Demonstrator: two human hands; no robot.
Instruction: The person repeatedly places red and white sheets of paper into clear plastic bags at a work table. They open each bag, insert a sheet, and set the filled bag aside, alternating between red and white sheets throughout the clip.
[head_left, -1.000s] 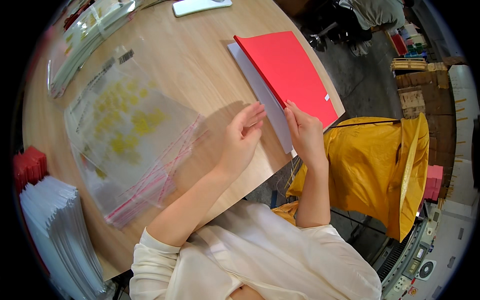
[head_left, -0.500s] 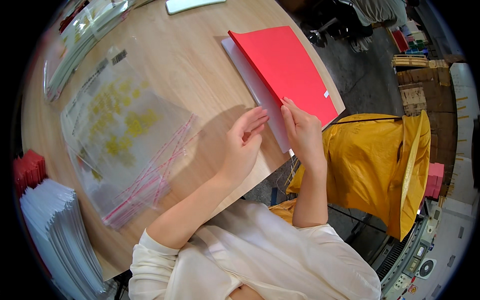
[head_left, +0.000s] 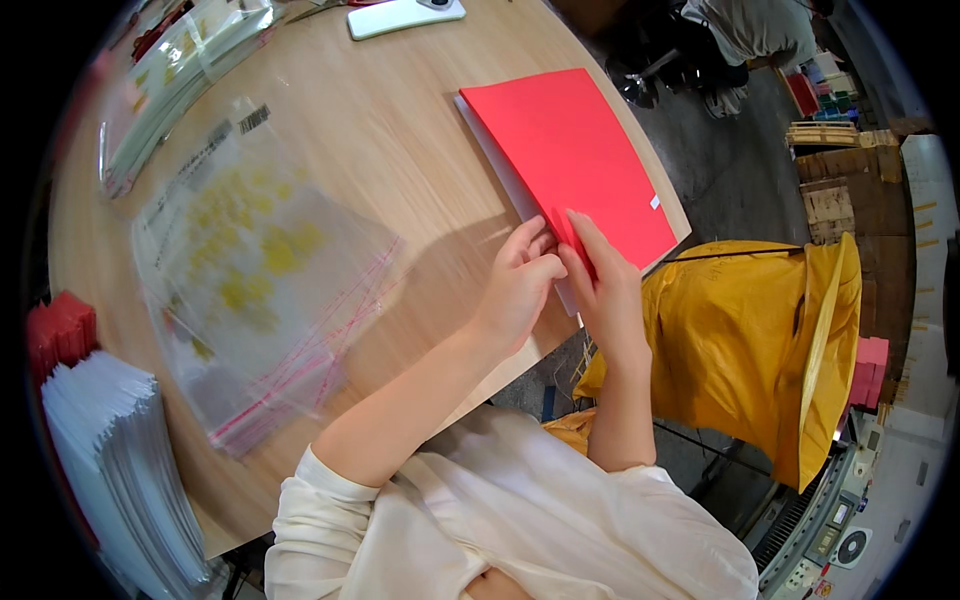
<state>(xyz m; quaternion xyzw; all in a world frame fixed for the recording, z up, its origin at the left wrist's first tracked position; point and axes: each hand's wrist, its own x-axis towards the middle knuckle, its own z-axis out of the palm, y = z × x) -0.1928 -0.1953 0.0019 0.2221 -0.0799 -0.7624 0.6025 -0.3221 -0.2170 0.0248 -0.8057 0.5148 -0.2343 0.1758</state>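
A pile of red sheets [head_left: 580, 150] lies at the table's right edge on top of whitish translucent sheets [head_left: 503, 172], which show along its left side. With its fingers at the near left corner of the red pile, my right hand [head_left: 612, 300] has a strip of red between thumb and fingers. My left hand [head_left: 518, 290] is right beside it, fingers curled and thumb pointing toward the right hand. What lies inside the left fingers, if anything, is hidden. Clear plastic bags [head_left: 265, 270] with yellow print and pink seal lines are spread left of my hands.
Bundled clear packs [head_left: 180, 90] and a white phone [head_left: 405, 18] lie at the back. Stacks of white sleeves [head_left: 120, 450] and red ones [head_left: 62, 335] stand at the left edge. A yellow sack [head_left: 740, 340] hangs beyond the table's right edge, near cardboard boxes [head_left: 860, 190].
My left hand has moved right, to the sheets' edge, and its fingers have curled in. The red pile's lifted left edge has come down flatter onto the whitish sheets.
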